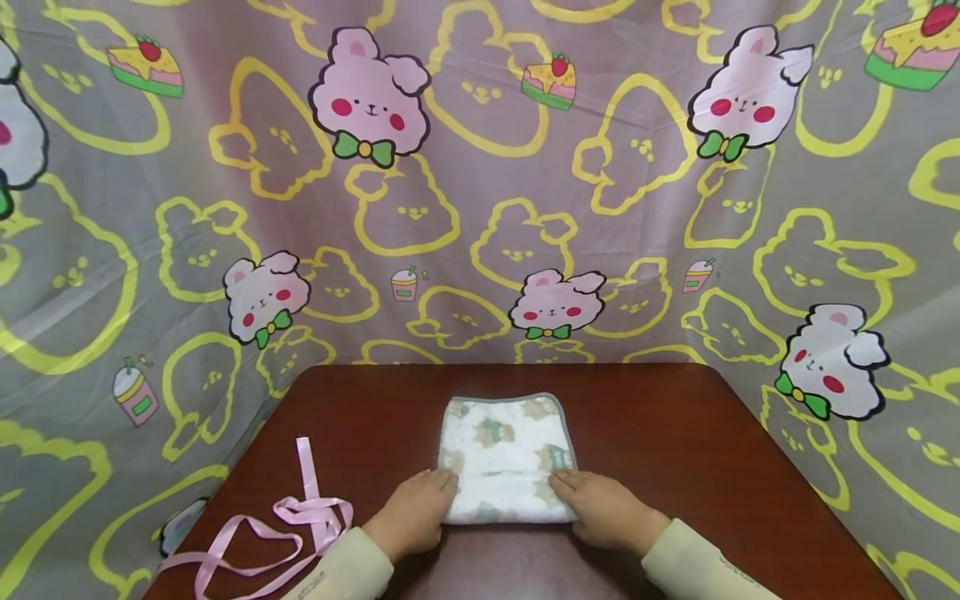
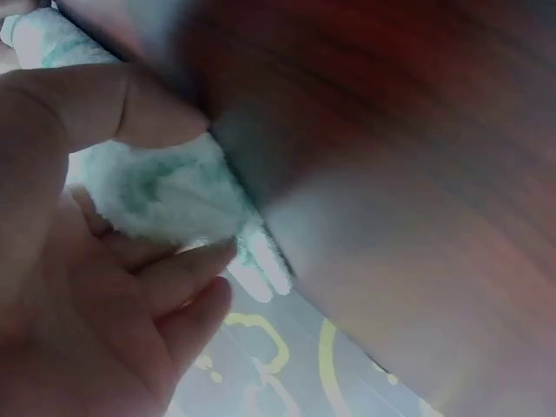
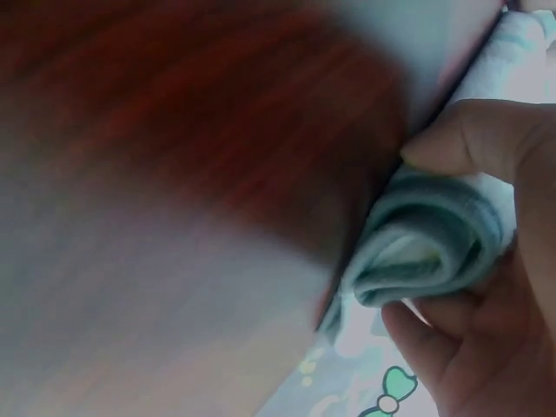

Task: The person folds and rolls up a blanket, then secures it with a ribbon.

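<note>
A white towel (image 1: pixel 504 429) with brown and green bear prints and grey-green edging lies in the middle of the table. Its far part is flat, while the near part forms a thick roll. My left hand (image 1: pixel 416 510) holds the left end of that roll, thumb on the near side and fingers around the far side. At the opposite end my right hand (image 1: pixel 611 510) grips the roll in the same way. The right wrist view shows the coiled towel end (image 3: pixel 417 252) between thumb and fingers; in the left wrist view the towel end (image 2: pixel 165 195) is fluffy and blurred.
A loose pink ribbon (image 1: pixel 307 468) lies in loops on the left of the dark red-brown table (image 1: pixel 675 433), beside my left sleeve. A grey curtain (image 1: pixel 480 183) with bunny prints and yellow outlines surrounds the table at the back and both sides.
</note>
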A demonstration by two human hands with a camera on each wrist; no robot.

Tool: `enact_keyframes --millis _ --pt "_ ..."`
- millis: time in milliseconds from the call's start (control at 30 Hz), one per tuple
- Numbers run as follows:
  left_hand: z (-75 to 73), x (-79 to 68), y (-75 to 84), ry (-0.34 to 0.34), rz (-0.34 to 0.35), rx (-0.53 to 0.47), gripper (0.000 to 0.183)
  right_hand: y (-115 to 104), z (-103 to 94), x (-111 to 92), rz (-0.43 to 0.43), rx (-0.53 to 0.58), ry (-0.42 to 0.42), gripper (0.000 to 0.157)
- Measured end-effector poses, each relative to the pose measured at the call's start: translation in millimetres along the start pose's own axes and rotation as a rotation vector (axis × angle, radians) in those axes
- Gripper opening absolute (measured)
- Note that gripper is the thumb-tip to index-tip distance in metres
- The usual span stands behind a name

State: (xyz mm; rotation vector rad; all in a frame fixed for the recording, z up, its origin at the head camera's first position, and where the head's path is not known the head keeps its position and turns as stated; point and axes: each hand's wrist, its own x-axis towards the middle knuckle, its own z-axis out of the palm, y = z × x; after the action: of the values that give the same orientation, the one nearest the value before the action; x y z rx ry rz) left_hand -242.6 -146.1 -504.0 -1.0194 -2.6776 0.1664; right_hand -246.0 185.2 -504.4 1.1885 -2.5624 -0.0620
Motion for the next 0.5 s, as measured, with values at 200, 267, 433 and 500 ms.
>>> enact_keyframes --millis 200,267,433,500 --pt "2.3 -5.6 -2.9 -0.005 -0.011 -0.011 0.059 2.8 1.1 -2.3 0.006 0.04 -0.022 0.072" --pt "2.1 -6.4 -3.4 -0.008 -0.026 -0.029 0.061 3.8 2.3 -2.4 -0.002 0.034 -0.019 0.072" --pt "1.1 -8.5 -6.0 -0.017 -0.043 -0.071 0.06 5.6 6.1 -1.0 -0.041 -0.011 0.035 0.072" --pt "1.2 -9.0 -7.7 -0.023 -0.036 -0.066 0.058 6.3 5.9 0.5 -0.05 -0.019 0.056 0.07"
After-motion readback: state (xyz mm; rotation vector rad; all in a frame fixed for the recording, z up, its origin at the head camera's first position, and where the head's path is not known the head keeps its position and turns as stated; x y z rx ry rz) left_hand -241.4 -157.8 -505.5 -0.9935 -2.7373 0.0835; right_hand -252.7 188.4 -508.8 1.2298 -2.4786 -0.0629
